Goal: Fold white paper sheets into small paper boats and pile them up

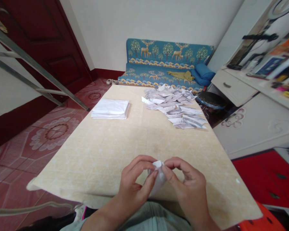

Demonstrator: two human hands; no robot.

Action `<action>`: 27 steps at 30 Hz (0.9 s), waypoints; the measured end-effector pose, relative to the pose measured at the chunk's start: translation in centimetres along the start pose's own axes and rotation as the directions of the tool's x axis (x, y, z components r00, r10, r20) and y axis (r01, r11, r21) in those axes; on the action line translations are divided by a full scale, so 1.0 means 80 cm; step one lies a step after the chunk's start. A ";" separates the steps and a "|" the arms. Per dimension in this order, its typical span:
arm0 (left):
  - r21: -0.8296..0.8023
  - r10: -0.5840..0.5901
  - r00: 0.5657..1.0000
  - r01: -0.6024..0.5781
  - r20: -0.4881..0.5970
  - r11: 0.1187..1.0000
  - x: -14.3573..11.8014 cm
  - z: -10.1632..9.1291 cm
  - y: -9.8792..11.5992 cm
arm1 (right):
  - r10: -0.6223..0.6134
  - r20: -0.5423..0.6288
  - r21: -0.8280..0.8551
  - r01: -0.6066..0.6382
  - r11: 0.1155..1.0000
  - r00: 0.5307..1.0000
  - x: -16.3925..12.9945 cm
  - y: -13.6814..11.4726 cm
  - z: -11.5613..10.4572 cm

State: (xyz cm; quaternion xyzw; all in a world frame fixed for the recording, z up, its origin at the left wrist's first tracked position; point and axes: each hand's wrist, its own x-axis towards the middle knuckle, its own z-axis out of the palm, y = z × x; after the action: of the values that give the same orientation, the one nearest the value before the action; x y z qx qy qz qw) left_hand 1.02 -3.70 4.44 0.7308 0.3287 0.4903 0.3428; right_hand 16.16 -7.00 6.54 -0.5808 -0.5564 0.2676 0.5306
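A small piece of folded white paper [159, 179] is held up between both hands at the near edge of the table. My left hand [138, 178] pinches its left side between thumb and fingers. On the opposite side my right hand [186, 179] grips the top right edge with thumb and forefinger. The paper narrows toward the bottom, and its lower end is partly hidden by my left hand. Farther off to the left lies a neat stack of white paper sheets [110, 108]. A loose heap of folded paper pieces [173, 102], pointed and printed, covers the far right part of the table.
The table [86, 154] wears a cream patterned cloth. Behind it stands a blue sofa [163, 57] with deer on its cover. A metal ladder [38, 67] leans at the left, a black round stool [212, 100] and white cabinet [255, 128] stand right.
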 end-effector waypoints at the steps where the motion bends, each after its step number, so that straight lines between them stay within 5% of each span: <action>1: -0.011 -0.026 1.000 0.026 -0.013 1.000 0.001 0.000 0.000 | 0.055 0.056 0.045 -0.057 0.997 0.997 0.000 0.001 -0.001; 5: -0.074 -0.132 0.991 0.130 -0.027 0.989 0.003 0.000 0.000 | 0.162 0.177 0.091 -0.180 0.979 0.971 0.002 0.005 -0.003; 10: -0.077 -0.113 0.993 0.111 -0.020 0.991 0.004 -0.001 -0.003 | 0.162 0.118 -0.013 -0.161 0.987 0.980 0.001 0.002 0.002; 19: -0.027 0.008 0.999 -0.007 0.040 1.000 0.003 -0.003 -0.001 | -0.184 0.094 -0.192 0.199 0.961 0.979 0.004 0.000 -0.001; 27: -0.028 0.024 0.995 -0.021 0.100 0.999 0.002 -0.003 0.003 | -0.188 0.011 -0.110 0.188 0.976 0.982 0.002 0.005 0.001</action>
State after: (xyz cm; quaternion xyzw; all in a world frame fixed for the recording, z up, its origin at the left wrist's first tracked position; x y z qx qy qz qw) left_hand 0.87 -3.68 4.76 0.7535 0.2963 0.4612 0.3630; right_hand 16.28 -6.80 6.22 -0.5542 -0.6229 0.1850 0.5203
